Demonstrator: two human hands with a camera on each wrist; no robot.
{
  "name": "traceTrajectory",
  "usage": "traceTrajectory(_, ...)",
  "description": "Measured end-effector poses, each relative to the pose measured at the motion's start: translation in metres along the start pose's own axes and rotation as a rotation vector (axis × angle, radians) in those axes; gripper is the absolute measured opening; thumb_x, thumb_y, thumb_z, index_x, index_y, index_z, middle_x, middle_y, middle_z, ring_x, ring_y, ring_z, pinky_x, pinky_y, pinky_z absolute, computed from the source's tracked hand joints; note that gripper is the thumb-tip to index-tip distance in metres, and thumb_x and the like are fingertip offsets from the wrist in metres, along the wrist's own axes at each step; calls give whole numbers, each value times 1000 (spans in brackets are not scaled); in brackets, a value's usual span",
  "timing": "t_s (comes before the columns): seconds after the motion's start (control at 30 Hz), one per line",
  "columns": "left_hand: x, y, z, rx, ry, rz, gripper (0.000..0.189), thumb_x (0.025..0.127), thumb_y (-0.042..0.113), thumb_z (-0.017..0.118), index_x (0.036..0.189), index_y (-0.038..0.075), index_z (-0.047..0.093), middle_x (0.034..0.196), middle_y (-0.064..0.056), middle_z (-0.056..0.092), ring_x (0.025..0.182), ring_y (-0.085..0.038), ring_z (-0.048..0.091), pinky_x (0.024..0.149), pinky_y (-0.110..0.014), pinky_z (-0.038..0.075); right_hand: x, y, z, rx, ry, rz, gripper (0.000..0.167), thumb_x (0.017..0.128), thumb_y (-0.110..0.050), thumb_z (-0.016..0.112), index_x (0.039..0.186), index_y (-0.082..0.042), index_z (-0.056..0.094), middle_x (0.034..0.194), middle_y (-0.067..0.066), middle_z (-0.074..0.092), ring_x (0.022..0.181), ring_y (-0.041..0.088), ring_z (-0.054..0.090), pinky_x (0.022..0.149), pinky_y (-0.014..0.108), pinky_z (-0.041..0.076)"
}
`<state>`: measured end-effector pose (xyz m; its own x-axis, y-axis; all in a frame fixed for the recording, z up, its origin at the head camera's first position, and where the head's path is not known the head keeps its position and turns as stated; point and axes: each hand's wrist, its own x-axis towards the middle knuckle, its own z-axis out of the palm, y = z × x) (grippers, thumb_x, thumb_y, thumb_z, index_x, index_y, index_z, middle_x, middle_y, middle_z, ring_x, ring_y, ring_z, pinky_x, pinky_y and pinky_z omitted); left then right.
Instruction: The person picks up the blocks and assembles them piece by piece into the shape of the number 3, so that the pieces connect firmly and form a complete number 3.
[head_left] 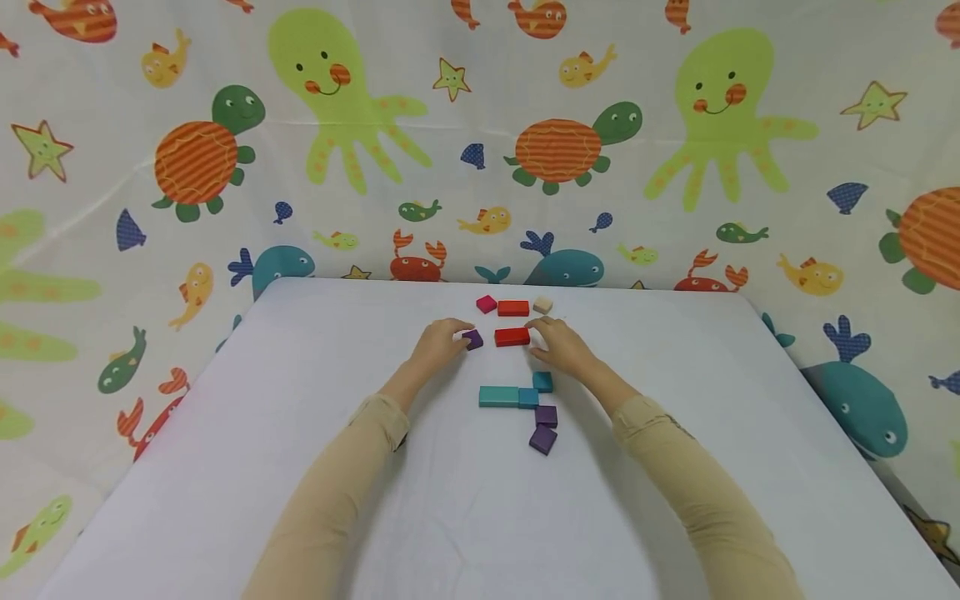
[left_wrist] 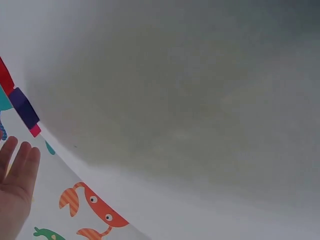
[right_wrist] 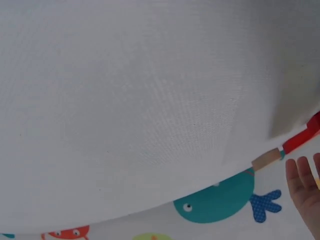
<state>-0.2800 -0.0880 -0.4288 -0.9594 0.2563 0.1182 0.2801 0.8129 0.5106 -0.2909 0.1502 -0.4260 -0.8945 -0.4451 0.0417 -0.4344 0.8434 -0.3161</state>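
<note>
White table [head_left: 225, 467]; just below the middle of the frame, the person's left hand [head_left: 441, 343] pinches a purple block [head_left: 473, 339] between thumb and forefinger; the fingers seen at lower left in the left wrist view are straight. To the right of this block, apart from it, lies a red block [head_left: 512, 337], long side across the frame. At its right end: the right hand [head_left: 564, 346], thumb and forefinger parted; cannot tell whether they touch it. Row at mid-frame, left to right: pink block [head_left: 486, 304], second red block [head_left: 513, 308], cream block [head_left: 543, 305]. Lower, near centre: long teal block [head_left: 498, 397], blue block [head_left: 528, 398] against its right end, another blue block [head_left: 542, 382] above right, two violet blocks [head_left: 546, 416] below. Cloth backdrop [head_left: 465, 125], sea-animal print, fills the top.
</note>
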Motion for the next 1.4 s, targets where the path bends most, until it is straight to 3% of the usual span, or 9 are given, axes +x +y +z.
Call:
traceTrajectory(0.17,9,-8,0,27,-67,77,35,93,4,54,129,5,57,132,-15,57,127,-30,49,108,-43,37,5,3,1,8,-22,-16,51,88,-16,67,134,-6,48,140,19,47,128,36,46,106,48,38)
traceTrajectory(0.33,17,-15,-2,8,-181,139,45,93,-7,44,136,5,49,140,-17,48,134,-33,41,111,-44,32,13,2,2,51,-74,-22,59,87,-17,67,139,-7,42,145,20,41,133,37,40,107,50,36)
traceTrajectory(0.53,23,-23,-6,23,-311,120,54,93,-9,42,143,9,40,150,-14,36,141,-31,29,114,-44,27,27,-1,4,114,-158,10,64,88,-20,67,144,-10,37,149,18,36,137,34,35,109,48,33)
traceTrajectory(0.73,27,-25,-3,74,-322,178,54,90,-12,45,140,8,45,148,-13,38,138,-32,34,112,-44,30,31,3,6,134,-168,17,59,89,-15,65,141,-3,40,139,20,48,126,32,46,108,44,37)
traceTrajectory(0.93,29,-22,3,97,-369,144,51,91,-9,45,137,13,50,149,-9,39,139,-30,33,113,-43,29,30,2,8,110,-193,52,52,90,-15,64,137,-5,45,134,18,53,120,30,50,108,44,37)
traceTrajectory(1.2,30,-17,4,149,-377,129,48,92,-6,47,134,15,54,145,-7,45,135,-31,39,111,-43,32,35,1,10,67,-147,72,35,88,-16,66,120,-6,56,108,13,61,97,25,53,91,35,47)
traceTrajectory(1.4,30,-13,4,229,-373,126,46,93,-2,50,136,15,52,141,-7,50,129,-29,45,109,-40,37,38,3,9,99,-140,109,36,87,-17,68,118,-4,56,110,14,60,98,25,53,92,35,48)
